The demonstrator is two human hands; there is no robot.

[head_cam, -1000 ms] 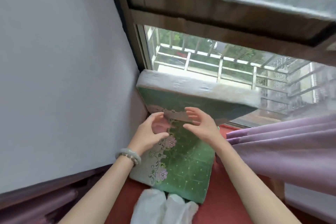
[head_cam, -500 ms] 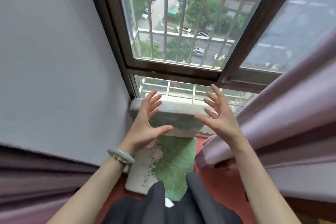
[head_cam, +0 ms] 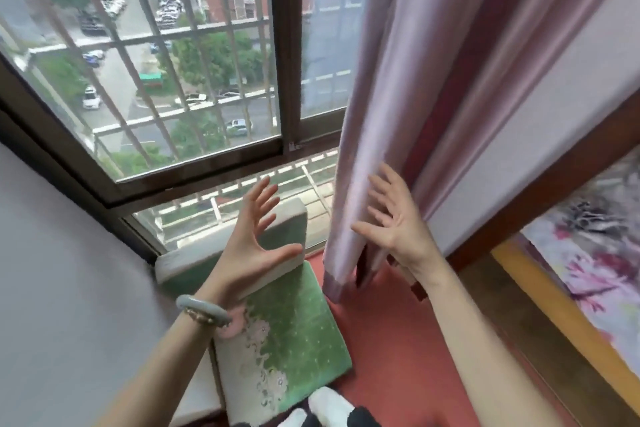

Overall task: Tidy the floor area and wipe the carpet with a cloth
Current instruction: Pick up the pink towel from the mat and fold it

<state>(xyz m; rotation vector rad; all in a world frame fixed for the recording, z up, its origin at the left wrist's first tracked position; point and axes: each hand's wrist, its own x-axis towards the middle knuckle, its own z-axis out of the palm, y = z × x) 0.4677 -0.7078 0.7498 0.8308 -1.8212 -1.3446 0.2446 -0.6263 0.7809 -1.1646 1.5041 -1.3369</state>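
No word, label or number can be read here. The green carpet shows only a flower pattern. Beyond the window, the green canopy and parked cars are too blurred for lettering.

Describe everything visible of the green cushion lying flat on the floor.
The flat green cushion is thick and padded, its velvety-looking top dotted with small pale specks, with a pale band of pink flowers along its left side. It lies on the red floor beside the grey wall. A second cushion stands on edge at its far end, against the window.
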